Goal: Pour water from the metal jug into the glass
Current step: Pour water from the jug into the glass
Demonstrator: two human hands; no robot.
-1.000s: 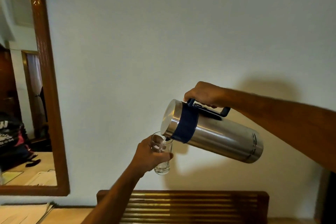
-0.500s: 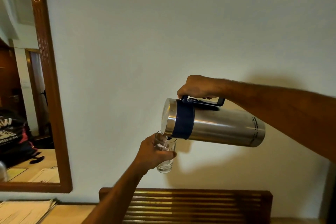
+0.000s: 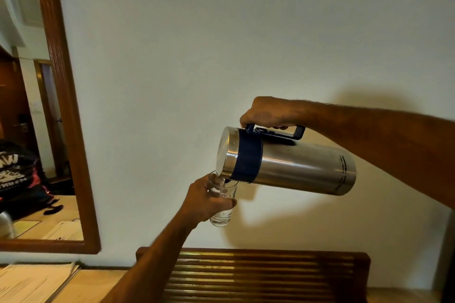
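Silver metal jug [image 3: 295, 170] w/ navy band & handle, clear glass [image 3: 225, 200], brown-framed mirror [image 3: 71, 115].

metal jug [image 3: 295, 167]: brushed steel, satin sheen; dark blue plastic band and handle
glass [image 3: 222, 200]: clear, smooth, glossy
mirror frame [image 3: 66, 110]: carved brown wood
slatted rack [image 3: 258, 275]: dark polished wood
papers [image 3: 32, 283]: matt white
wall [image 3: 221, 32]: matt, painted

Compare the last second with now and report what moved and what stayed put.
The right hand tipped the metal jug further, its base rising past level, mouth dropping onto the glass rim; water now runs in. Unchanged: left hand grips the glass in mid-air, right hand holds the handle.
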